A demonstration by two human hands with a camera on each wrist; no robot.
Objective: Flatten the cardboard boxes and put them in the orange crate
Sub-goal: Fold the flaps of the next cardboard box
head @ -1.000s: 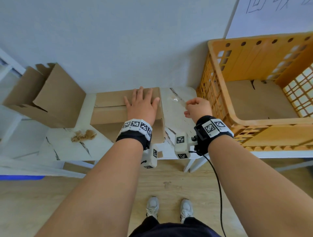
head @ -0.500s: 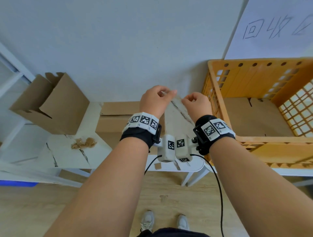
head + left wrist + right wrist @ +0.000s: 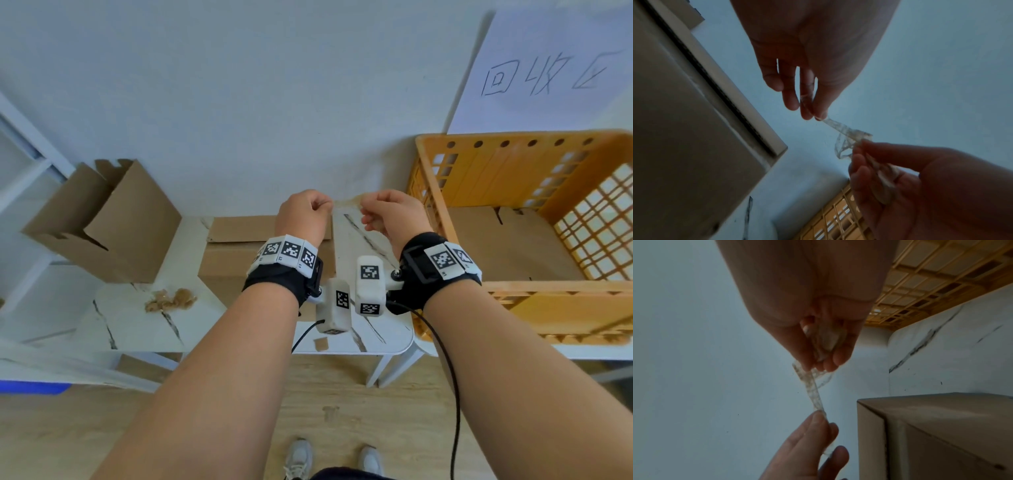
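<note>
Both hands are raised above the small white table [image 3: 137,325], pinching a strip of clear tape [image 3: 346,204] between them. My left hand [image 3: 301,214] pinches one end of the tape strip [image 3: 840,128] with thumb and fingertips. My right hand [image 3: 390,212] holds the crumpled other end of the tape [image 3: 812,386] in its curled fingers. A closed cardboard box [image 3: 236,260] sits on the table below my left hand. A second, opened box [image 3: 113,219] stands at the table's left. The orange crate [image 3: 513,171] is on the right, with flat cardboard [image 3: 507,246] in its bottom.
A crumpled wad of brown tape [image 3: 171,298] lies on the table's left part, and a small cardboard scrap [image 3: 321,343] near its front edge. A white sheet with handwriting [image 3: 548,72] hangs on the wall above the crate. White shelving [image 3: 20,164] stands at far left.
My left hand lifted off the closed box and came up to meet the right one. Both hands rose and now stretch the tape strip between them.
</note>
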